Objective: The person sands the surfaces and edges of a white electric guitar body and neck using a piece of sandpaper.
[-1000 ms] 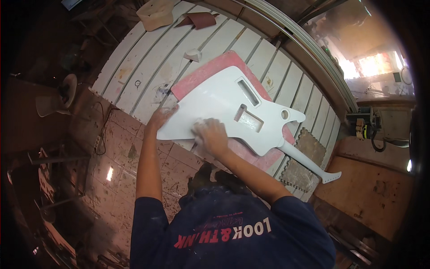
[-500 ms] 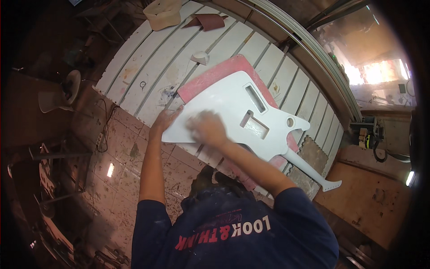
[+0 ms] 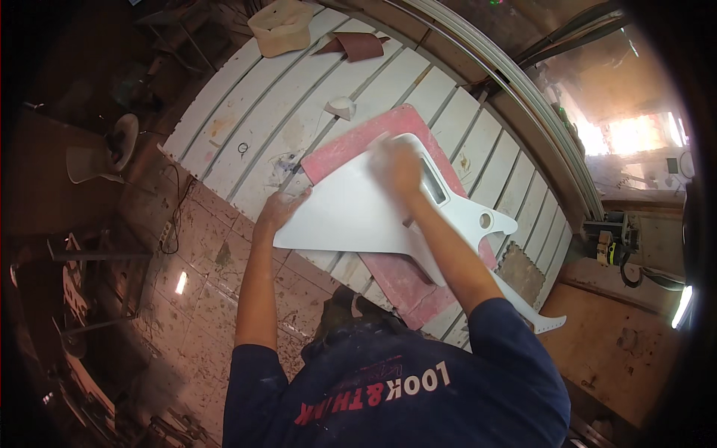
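- Lying across a pink mat, a white guitar is supported on the slatted bench, its neck pointed to the lower right.
- The guitar's left edge is touched by the left hand; whether its fingers are clamped there cannot be told.
- The guitar's upper part is covered by the right hand, blurred, beside a long slot; whether its fingers are apart or together cannot be told.
- A grey mat is seen beside the neck.
- Beyond the guitar, a small white piece, a brown sheet and a beige piece are spread on the bench.
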Motion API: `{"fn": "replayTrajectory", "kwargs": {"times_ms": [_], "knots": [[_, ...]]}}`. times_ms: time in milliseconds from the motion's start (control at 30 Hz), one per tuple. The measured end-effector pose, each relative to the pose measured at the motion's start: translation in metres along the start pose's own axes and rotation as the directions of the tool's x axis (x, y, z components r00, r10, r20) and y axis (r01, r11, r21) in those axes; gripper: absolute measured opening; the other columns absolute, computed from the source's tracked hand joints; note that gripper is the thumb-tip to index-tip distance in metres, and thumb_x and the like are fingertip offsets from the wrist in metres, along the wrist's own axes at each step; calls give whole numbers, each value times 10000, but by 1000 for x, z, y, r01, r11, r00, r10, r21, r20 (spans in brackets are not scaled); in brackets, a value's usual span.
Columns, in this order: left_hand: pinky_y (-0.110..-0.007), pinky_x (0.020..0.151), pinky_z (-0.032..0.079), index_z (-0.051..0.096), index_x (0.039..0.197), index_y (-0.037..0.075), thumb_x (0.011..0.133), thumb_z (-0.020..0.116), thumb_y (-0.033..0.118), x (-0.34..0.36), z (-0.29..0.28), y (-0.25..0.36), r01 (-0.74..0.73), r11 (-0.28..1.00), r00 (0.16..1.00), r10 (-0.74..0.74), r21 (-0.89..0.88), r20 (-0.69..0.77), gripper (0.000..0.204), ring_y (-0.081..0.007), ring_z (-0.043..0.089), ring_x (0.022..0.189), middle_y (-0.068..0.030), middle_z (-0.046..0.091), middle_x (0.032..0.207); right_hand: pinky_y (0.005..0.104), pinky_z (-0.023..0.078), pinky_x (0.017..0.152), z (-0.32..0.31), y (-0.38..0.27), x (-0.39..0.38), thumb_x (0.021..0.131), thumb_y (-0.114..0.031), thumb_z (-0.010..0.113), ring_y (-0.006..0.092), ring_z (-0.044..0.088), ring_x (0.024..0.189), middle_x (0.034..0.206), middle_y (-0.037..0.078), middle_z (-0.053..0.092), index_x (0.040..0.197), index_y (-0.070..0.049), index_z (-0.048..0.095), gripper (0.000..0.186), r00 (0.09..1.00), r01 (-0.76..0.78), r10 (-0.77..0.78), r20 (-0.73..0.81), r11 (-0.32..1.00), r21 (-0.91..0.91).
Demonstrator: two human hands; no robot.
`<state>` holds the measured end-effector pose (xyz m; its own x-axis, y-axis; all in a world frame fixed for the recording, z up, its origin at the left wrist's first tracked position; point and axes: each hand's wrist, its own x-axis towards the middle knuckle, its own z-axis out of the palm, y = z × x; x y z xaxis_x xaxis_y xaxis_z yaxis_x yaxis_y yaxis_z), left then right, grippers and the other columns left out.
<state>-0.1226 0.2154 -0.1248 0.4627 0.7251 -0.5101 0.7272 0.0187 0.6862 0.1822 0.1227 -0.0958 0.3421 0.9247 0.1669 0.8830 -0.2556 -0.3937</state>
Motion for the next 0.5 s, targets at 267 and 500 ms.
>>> {"fn": "replayTrajectory", "kwargs": {"times_ms": [267, 500], "knots": [[-479, 771, 516, 742, 897, -47, 903, 656, 693, -6, 3, -11, -95, 995, 984, 90, -26, -156, 745, -387, 663, 754, -249, 706, 805, 563, 455, 899, 21, -106, -102, 863, -364, 678, 385, 563, 1118, 1253, 168, 621, 1223, -235, 699, 384, 935, 304, -318, 159, 947, 107], [-460, 774, 525, 743, 919, -43, 925, 648, 665, -3, -1, 20, -41, 998, 999, 42, 39, -12, 715, -350, 703, 795, -223, 711, 797, 568, 445, 945, 6, 41, -21, 857, -376, 694, 387, 572, 1121, 1204, 173, 622, 1284, -188, 655, 468, 966, -154, 130, -222, 983, -98]]}}
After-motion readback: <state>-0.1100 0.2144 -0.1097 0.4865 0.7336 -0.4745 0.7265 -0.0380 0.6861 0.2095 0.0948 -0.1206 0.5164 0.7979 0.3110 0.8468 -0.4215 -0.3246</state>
